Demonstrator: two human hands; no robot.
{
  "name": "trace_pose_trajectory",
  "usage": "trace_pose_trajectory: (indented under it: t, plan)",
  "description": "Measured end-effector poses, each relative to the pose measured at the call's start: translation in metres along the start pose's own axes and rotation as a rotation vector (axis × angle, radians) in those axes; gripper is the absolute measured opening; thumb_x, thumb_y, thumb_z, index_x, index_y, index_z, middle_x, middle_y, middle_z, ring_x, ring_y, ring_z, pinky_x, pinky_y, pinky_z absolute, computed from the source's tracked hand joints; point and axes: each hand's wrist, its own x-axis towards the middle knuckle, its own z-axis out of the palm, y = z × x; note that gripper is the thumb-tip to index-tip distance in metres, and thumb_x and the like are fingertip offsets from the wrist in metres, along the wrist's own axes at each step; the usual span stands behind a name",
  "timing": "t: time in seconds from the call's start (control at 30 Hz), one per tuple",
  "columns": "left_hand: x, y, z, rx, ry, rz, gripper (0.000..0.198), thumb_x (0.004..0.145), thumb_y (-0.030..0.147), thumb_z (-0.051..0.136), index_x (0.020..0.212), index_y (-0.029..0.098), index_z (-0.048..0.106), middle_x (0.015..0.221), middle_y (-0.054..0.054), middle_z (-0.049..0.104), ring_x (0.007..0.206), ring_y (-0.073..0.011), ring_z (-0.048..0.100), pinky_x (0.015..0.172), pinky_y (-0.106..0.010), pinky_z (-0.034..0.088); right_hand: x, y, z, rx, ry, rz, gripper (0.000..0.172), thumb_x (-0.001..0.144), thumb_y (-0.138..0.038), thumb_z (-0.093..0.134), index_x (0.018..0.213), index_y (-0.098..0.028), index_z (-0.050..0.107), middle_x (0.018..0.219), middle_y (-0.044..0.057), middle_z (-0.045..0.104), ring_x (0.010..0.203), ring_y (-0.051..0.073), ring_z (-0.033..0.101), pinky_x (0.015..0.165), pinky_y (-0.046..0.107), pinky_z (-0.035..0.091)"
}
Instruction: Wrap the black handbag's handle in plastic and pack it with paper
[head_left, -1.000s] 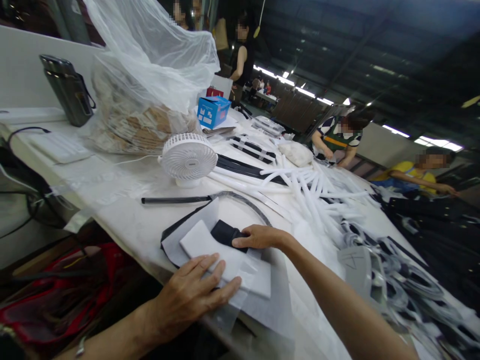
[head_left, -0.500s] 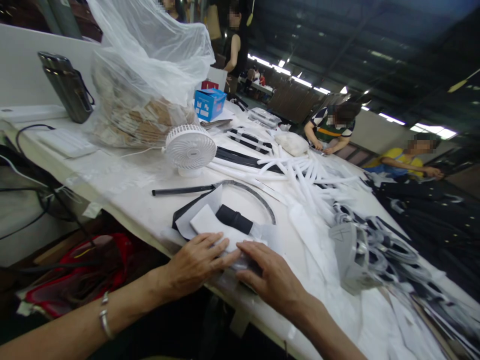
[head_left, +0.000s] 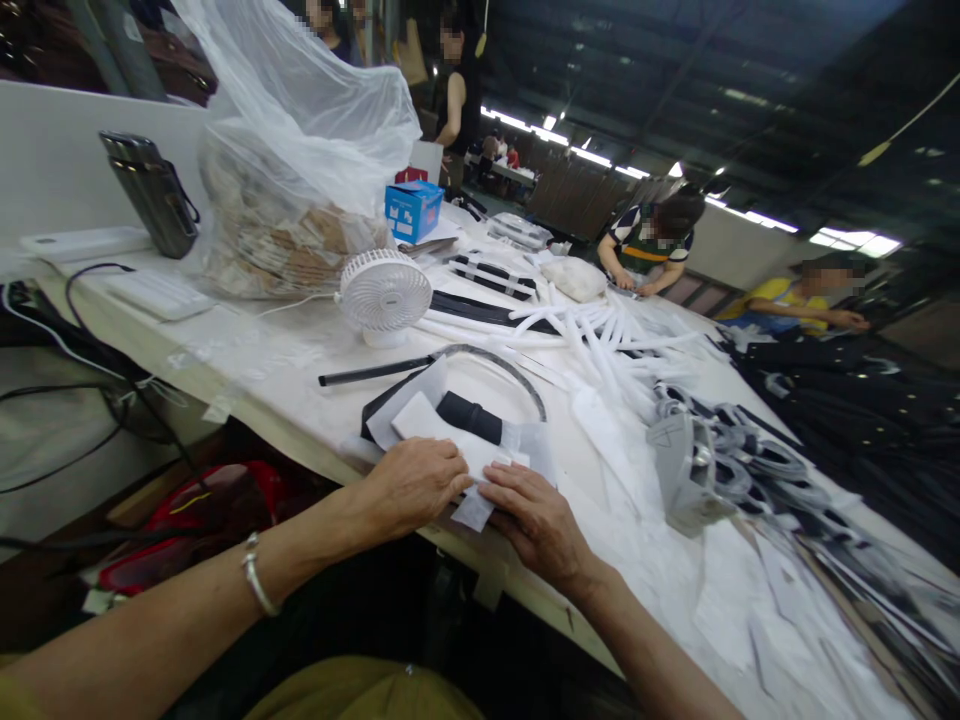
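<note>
My left hand (head_left: 420, 485) lies on the near end of a white foam sheet (head_left: 420, 418), its fingers bunched and curled over it. Opposite it, my right hand (head_left: 534, 515) has its fingers over the sheet's right end, with the thumb hidden beneath. Between the hands a pale translucent strip (head_left: 474, 508) hangs over the table edge. A black rolled piece (head_left: 471, 416) lies on the sheet just beyond my fingers. Under the foam is a larger grey-white sheet (head_left: 385, 422) with black material at its left. Behind this bundle curves a long black strap (head_left: 375, 372).
Beyond the bundle stand a white fan (head_left: 386, 295), a clear bag of brown pieces (head_left: 292, 240), a dark flask (head_left: 154, 195) and a blue box (head_left: 414, 212). White foam tubes (head_left: 592, 335) and a grey tape dispenser (head_left: 679, 470) are to the right. Co-workers sit across the table.
My fingers have drawn in closer on the foam sheet, the left ones more curled. The translucent strip now shows hanging between my hands. The view has shifted slightly.
</note>
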Motion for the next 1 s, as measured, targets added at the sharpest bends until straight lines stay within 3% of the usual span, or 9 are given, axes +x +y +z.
trace_pose_trajectory:
  t: [0.1, 0.23, 0.4, 0.47, 0.6, 0.83, 0.93, 1.0]
  plan:
    - [0.025, 0.006, -0.004, 0.087, -0.103, -0.034, 0.022, 0.094, 0.021, 0.051, 0.079, 0.016, 0.067, 0.076, -0.007, 0.067, 0.067, -0.0223, 0.061, 0.057, -0.031, 0.045, 0.001, -0.002, 0.001, 0.038, 0.025, -0.001, 0.033, 0.095, -0.021, 0.052, 0.128, -0.023, 0.058, 0.127, 0.009, 0.065, 0.124, 0.022, 0.056, 0.104, 0.045, 0.048]
    - [0.046, 0.002, 0.013, 0.052, -0.066, 0.128, 0.022, 0.092, 0.020, 0.053, 0.073, 0.015, 0.063, 0.075, -0.009, 0.065, 0.076, -0.0242, 0.060, 0.064, -0.034, 0.045, 0.002, -0.003, 0.001, 0.083, -0.006, 0.031, 0.032, 0.095, -0.020, 0.051, 0.126, -0.023, 0.058, 0.123, 0.009, 0.067, 0.119, 0.022, 0.059, 0.106, 0.045, 0.046]
    - [0.038, -0.012, 0.032, -0.224, 0.087, 0.018, 0.017, 0.096, 0.028, 0.051, 0.090, 0.016, 0.060, 0.088, -0.005, 0.063, 0.083, -0.0197, 0.058, 0.077, -0.032, 0.046, -0.003, 0.001, 0.002, 0.087, 0.003, 0.027, 0.034, 0.093, -0.018, 0.054, 0.127, -0.023, 0.058, 0.128, 0.009, 0.064, 0.121, 0.021, 0.058, 0.107, 0.045, 0.045]
    - [0.033, -0.015, 0.032, -0.384, 0.102, 0.056, 0.010, 0.094, 0.023, 0.054, 0.101, 0.018, 0.059, 0.102, -0.005, 0.063, 0.094, -0.0191, 0.058, 0.085, -0.031, 0.045, -0.005, 0.000, 0.003, 0.085, 0.026, 0.043, 0.035, 0.092, -0.017, 0.054, 0.125, -0.023, 0.060, 0.128, 0.010, 0.063, 0.121, 0.022, 0.057, 0.106, 0.044, 0.047]
    - [0.030, -0.018, 0.032, -0.562, 0.109, 0.155, 0.020, 0.091, 0.015, 0.056, 0.110, 0.021, 0.059, 0.118, -0.006, 0.063, 0.112, -0.0206, 0.056, 0.099, -0.034, 0.040, -0.008, -0.004, 0.004, 0.086, 0.081, 0.094, 0.034, 0.090, -0.014, 0.053, 0.121, -0.023, 0.063, 0.123, 0.011, 0.061, 0.117, 0.023, 0.058, 0.099, 0.042, 0.052]
    - [0.028, -0.020, 0.033, -0.619, 0.056, 0.263, 0.032, 0.089, 0.021, 0.063, 0.120, 0.021, 0.059, 0.126, -0.006, 0.065, 0.116, -0.0204, 0.059, 0.102, -0.032, 0.041, -0.011, -0.004, 0.002, 0.055, 0.119, 0.100, 0.027, 0.088, -0.016, 0.055, 0.114, -0.021, 0.058, 0.112, 0.009, 0.064, 0.112, 0.022, 0.060, 0.104, 0.045, 0.048]
    - [0.027, -0.020, 0.032, -0.567, 0.098, 0.283, 0.023, 0.091, 0.024, 0.062, 0.114, 0.021, 0.065, 0.127, -0.005, 0.065, 0.113, -0.0204, 0.061, 0.100, -0.032, 0.043, -0.027, -0.015, -0.005, -0.055, 0.170, 0.150, 0.028, 0.087, -0.015, 0.060, 0.114, -0.021, 0.057, 0.114, 0.010, 0.064, 0.117, 0.026, 0.057, 0.104, 0.050, 0.046]
    - [0.027, -0.020, 0.031, -0.537, 0.114, 0.298, 0.017, 0.093, 0.027, 0.061, 0.107, 0.021, 0.068, 0.122, -0.004, 0.068, 0.108, -0.0201, 0.063, 0.098, -0.033, 0.044, -0.046, -0.031, -0.008, -0.139, 0.223, 0.188, 0.029, 0.085, -0.012, 0.064, 0.112, -0.021, 0.059, 0.109, 0.010, 0.066, 0.111, 0.026, 0.060, 0.097, 0.047, 0.049]
